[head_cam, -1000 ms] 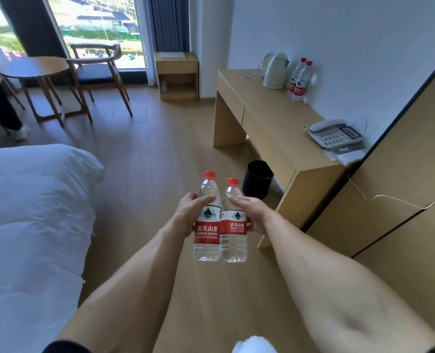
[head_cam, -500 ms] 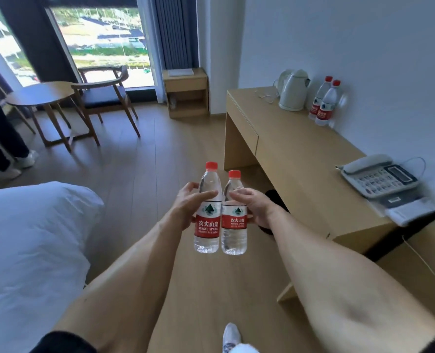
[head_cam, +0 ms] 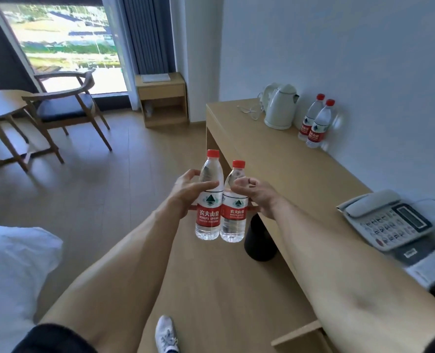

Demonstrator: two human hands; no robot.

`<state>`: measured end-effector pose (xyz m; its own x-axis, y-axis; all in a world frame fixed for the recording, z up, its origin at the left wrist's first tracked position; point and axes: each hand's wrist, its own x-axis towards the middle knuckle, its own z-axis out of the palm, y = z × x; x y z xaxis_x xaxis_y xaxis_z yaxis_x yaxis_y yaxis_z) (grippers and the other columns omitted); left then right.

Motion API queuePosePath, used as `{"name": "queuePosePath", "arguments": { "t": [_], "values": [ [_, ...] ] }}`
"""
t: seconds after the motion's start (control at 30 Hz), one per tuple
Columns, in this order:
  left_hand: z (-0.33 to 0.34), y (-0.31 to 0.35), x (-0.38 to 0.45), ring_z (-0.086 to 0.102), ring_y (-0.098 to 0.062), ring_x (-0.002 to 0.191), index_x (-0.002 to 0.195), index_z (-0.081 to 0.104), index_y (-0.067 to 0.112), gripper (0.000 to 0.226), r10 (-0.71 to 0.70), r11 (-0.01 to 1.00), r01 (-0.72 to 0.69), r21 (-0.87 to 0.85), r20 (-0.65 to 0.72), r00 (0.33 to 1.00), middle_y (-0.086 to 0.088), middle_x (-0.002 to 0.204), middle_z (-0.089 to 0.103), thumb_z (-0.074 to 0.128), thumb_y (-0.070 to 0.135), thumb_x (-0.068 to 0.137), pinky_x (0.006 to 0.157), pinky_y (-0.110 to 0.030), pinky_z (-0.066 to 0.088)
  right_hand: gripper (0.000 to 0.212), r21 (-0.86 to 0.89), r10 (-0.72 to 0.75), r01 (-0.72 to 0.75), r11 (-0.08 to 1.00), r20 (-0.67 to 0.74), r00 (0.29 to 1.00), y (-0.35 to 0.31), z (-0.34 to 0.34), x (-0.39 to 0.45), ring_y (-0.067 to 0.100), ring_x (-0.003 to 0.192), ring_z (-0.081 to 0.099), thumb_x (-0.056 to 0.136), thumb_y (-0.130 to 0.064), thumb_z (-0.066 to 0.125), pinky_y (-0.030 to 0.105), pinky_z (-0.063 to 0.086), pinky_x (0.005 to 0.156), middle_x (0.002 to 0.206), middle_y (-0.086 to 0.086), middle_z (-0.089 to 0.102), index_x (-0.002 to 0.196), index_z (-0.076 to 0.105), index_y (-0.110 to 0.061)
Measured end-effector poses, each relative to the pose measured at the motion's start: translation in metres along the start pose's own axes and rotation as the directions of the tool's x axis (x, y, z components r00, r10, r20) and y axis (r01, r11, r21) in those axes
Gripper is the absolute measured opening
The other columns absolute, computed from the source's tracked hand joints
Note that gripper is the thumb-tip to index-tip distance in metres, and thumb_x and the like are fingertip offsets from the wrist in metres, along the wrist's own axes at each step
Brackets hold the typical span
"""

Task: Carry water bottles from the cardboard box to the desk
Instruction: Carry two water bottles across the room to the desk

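The left hand [head_cam: 189, 191] is gripping a clear plastic water bottle [head_cam: 209, 197], fingers and thumb curling around its upper body just above the red label. The bottle is standing upright in the air, red cap on, and clear water is filling it. Far to the left, the corner of a white bed [head_cam: 10, 271] is showing, and behind it a round wooden table [head_cam: 0, 104] and a wooden armchair [head_cam: 66, 108] are sitting before a large window [head_cam: 63, 39]. A small wooden nightstand [head_cam: 161, 98] is standing against the wall by the curtain.

Touching the first bottle on its right side, a second water bottle [head_cam: 234, 207] of the same kind is hanging upright and slightly lower, capped and holding water too. The right hand [head_cam: 256, 194] is grasping it, fingers wrapping its shoulder. Both bottles are being held above the wooden floor, just beside the front edge of the desk [head_cam: 275, 159]. A black bin [head_cam: 258, 240] is sitting on the floor under that edge; its inside cannot be seen.

On the desk, near the wall, a cream electric kettle [head_cam: 280, 108] is standing with its lid closed. Just right of it, two more capped bottles [head_cam: 315, 123] are standing together against the wall. Further right, a grey desk telephone [head_cam: 387, 220] is resting on the desktop.
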<state>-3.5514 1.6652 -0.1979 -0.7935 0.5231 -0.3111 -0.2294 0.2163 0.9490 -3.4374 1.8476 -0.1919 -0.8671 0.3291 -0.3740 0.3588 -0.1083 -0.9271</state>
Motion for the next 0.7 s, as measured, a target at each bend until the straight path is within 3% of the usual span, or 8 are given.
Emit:
{"name": "queuePosePath", "arguments": {
  "t": [0.2,0.33,0.43,0.7],
  "values": [
    [0.016,0.026,0.106,0.075,-0.013,0.075,0.103,0.065,0.033,0.042,0.042,0.997,-0.052,0.051,0.179,0.983,0.002,0.101,0.074,0.089,0.035,0.069,0.057,-0.032,0.057,0.052,0.041,0.042,-0.035,0.999,-0.184,0.982,-0.023,-0.035,0.065,0.023,0.103,0.065,0.077,-0.026,0.083,0.037,0.05,0.079,0.114,0.005,0.071,0.123,0.063,-0.013],
    [0.023,0.053,0.177,0.076,-0.025,0.084,0.11,0.064,0.031,0.054,0.047,0.991,-0.082,0.103,0.307,0.95,-0.006,0.107,0.072,0.09,0.038,0.064,0.071,-0.043,0.062,0.041,0.084,0.059,-0.035,0.996,-0.315,0.947,-0.046,-0.05,0.107,0.016,0.094,0.067,0.077,-0.021,0.084,0.031,0.049,0.067,0.104,0.0,0.072,0.113,0.065,-0.016],
    [0.031,0.078,0.223,0.075,-0.027,0.087,0.113,0.061,0.031,0.058,0.028,0.987,-0.088,0.134,0.401,0.916,-0.009,0.105,0.073,0.091,0.035,0.064,0.08,-0.046,0.061,0.045,0.116,0.073,-0.029,0.993,-0.402,0.913,-0.062,-0.062,0.129,0.017,0.098,0.066,0.077,-0.02,0.084,0.031,0.05,0.068,0.109,0.003,0.071,0.116,0.063,-0.014],
    [0.094,0.116,0.302,0.068,-0.023,0.098,0.116,0.059,0.028,0.053,0.004,0.974,-0.146,0.173,0.635,0.773,-0.003,0.109,0.071,0.089,0.026,0.072,0.075,-0.045,0.056,0.06,0.155,0.072,0.028,0.987,-0.597,0.799,-0.075,-0.106,0.148,0.021,0.11,0.064,0.064,-0.027,0.092,0.034,0.053,0.077,0.122,0.003,0.067,0.116,0.065,-0.017]
  ]
}}
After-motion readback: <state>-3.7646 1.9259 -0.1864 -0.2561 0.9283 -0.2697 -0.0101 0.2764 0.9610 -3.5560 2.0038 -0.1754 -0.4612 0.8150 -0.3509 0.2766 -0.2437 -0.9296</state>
